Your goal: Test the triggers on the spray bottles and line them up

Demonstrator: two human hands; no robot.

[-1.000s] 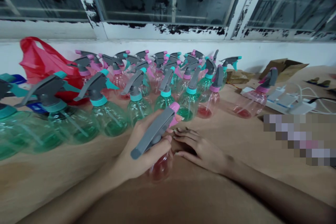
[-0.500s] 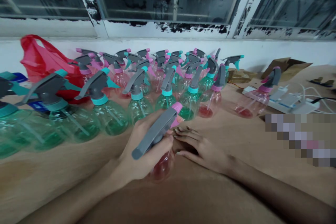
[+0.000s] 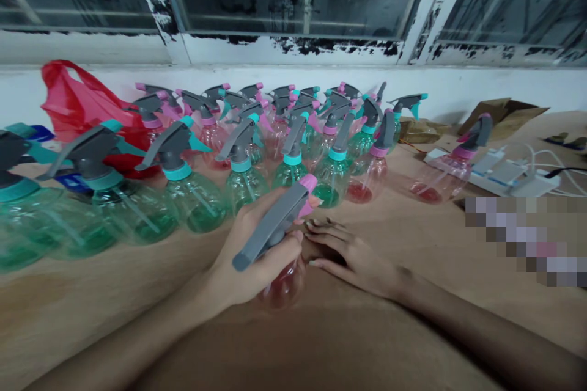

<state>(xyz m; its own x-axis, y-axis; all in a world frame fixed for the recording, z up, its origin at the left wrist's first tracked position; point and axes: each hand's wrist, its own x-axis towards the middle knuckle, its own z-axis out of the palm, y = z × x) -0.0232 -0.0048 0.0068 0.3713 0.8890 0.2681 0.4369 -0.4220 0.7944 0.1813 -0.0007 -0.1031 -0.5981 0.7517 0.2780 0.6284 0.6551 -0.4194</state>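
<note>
My left hand (image 3: 263, 244) is closed around the neck of a pink spray bottle (image 3: 284, 284) with a grey and pink trigger head. The bottle's clear pink body shows below my fingers, low over or on the wooden table (image 3: 330, 342); which of these I cannot tell. One fingertip reaches up at its pink trigger. To the right of the bottle, my right hand (image 3: 360, 256) lies on the table with fingers spread, close to the bottle and holding nothing. Just beyond my hands stands a green spray bottle (image 3: 328, 186) beside a pink one (image 3: 367, 180).
Several green spray bottles (image 3: 195, 204) line the left front, with more pink and green ones behind. A red plastic bag (image 3: 76, 104) sits back left. At right are a lone pink bottle (image 3: 440, 177), a power strip (image 3: 509, 177) with cables and an open cardboard box (image 3: 504, 113).
Little differs. My left hand keeps its grip on the spray bottle and my right hand stays on the table. The whole view has shifted very slightly.
</note>
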